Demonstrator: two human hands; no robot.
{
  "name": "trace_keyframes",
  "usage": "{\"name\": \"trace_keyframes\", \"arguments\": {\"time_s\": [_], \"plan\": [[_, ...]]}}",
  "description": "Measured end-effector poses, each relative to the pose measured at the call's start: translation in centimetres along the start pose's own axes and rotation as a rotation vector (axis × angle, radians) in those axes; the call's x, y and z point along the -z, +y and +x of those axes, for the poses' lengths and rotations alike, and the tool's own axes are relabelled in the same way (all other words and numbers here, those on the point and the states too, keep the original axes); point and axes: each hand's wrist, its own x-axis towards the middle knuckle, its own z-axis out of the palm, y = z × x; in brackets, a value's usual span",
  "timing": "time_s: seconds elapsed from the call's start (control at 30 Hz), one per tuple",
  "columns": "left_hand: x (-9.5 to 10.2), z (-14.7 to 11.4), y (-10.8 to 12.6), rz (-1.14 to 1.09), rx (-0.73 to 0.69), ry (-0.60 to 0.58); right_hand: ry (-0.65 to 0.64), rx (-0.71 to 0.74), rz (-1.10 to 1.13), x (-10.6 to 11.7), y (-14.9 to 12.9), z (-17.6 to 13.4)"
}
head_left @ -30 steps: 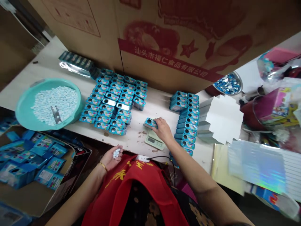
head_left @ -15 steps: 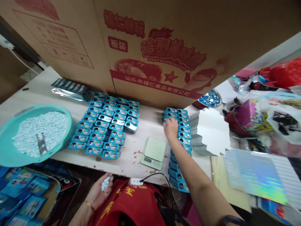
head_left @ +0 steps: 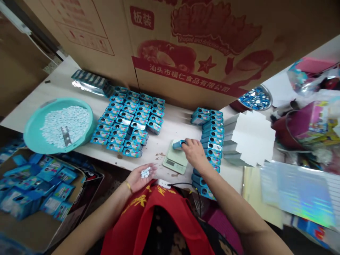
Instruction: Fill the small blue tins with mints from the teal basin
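Observation:
My left hand (head_left: 142, 177) is palm up and cupped in front of the table edge, with a small heap of white candy tablets (head_left: 145, 173) in it. At the kitchen scale (head_left: 175, 159), my right hand (head_left: 194, 151) grips a small blue box (head_left: 178, 145) from its right side. The box is over the scale's plate and seems to touch it; its far end is hidden by my fingers. A row of matching blue boxes (head_left: 214, 145) stands just right of the scale, and a larger block of them (head_left: 123, 122) stands to its left.
A turquoise basin (head_left: 89, 136) of white tablets, with a scoop (head_left: 66, 136), stands at the left. Behind the boxes rises a large carton (head_left: 183, 76). A bowl of blue wrapped pieces (head_left: 255, 98) and white card stacks (head_left: 251, 136) are at right. An open box of blue packs (head_left: 39, 226) is lower left.
My right hand has come back from the far end of the right row, bringing a blue box to the scale. My left hand has moved right and up towards the scale, still holding the tablets.

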Motion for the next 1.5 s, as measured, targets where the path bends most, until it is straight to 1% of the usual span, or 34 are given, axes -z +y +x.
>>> {"name": "trace_keyframes", "arguments": {"time_s": [0.1, 0.2, 0.23, 0.3, 0.37, 0.43, 0.53, 0.63, 0.73, 0.93, 1.1, 1.17, 1.23, 1.27, 1.3, 1.33, 1.37, 1.4, 1.43, 1.5], "plan": [[-1.3, 0.5, -0.3, -0.010, 0.005, -0.077, -0.055, 0.047, 0.040, 0.1, -3.1, -1.3], [-1.8, 0.7, -0.7, -0.014, 0.016, -0.110, -0.006, 0.004, 0.121, -0.1, -5.2, -2.0], [-1.8, 0.7, -0.9, -0.015, 0.025, -0.112, 0.017, 0.003, 0.166, 0.0, -6.0, -2.3], [-1.7, 0.6, -1.4, -0.023, 0.041, -0.107, 0.014, 0.081, 0.271, 0.2, -8.0, -3.1], [-1.3, 0.6, -2.0, -0.035, 0.061, -0.078, -0.049, 0.187, 0.356, 0.3, -10.4, -3.9], [-0.9, 0.5, -2.5, -0.041, 0.087, -0.050, -0.111, 0.222, 0.394, 0.3, -12.3, -4.6], [-0.5, 0.2, -3.0, -0.022, 0.113, -0.048, -0.162, 0.245, 0.402, 0.1, -13.4, -5.1], [-0.3, 0.1, -3.2, 0.005, 0.125, -0.032, -0.166, 0.313, 0.403, 0.0, -13.1, -5.3], [-0.2, 0.1, -3.3, 0.021, 0.135, 0.002, -0.154, 0.350, 0.418, 0.0, -13.0, -5.3], [-0.3, 0.3, -3.5, 0.037, 0.165, -0.005, -0.183, 0.307, 0.422, -0.2, -13.4, -5.3], [-0.6, 0.2, -3.7, 0.054, 0.154, 0.014, -0.183, 0.328, 0.423, -0.6, -13.7, -5.6], [-0.7, 0.2, -3.7, 0.057, 0.150, 0.012, -0.170, 0.342, 0.446, -0.7, -13.3, -5.7], [-0.7, 0.2, -3.7, 0.055, 0.130, 0.028, -0.109, 0.353, 0.505, -0.6, -12.0, -5.8], [-0.6, 0.3, -3.6, 0.060, 0.124, 0.042, -0.049, 0.315, 0.532, -0.6, -10.9, -5.8], [-0.6, 0.3, -3.6, 0.070, 0.121, 0.059, 0.026, 0.232, 0.546, -0.6, -9.5, -5.8], [-0.5, 0.3, -3.5, 0.082, 0.120, 0.079, 0.102, 0.118, 0.542, -0.7, -7.9, -5.7], [-0.5, 0.3, -3.4, 0.093, 0.122, 0.098, 0.161, -0.038, 0.511, -0.8, -6.2, -5.6], [-0.4, 0.3, -3.3, 0.100, 0.123, 0.114, 0.182, -0.154, 0.465, -0.9, -4.6, -5.4], [-0.2, 0.3, -3.2, 0.100, 0.119, 0.126, 0.158, -0.217, 0.424, -1.2, -3.1, -5.2], [0.1, 0.1, -2.9, 0.082, 0.100, 0.136, 0.060, -0.247, 0.383, -1.6, -1.0, -4.6]]}}
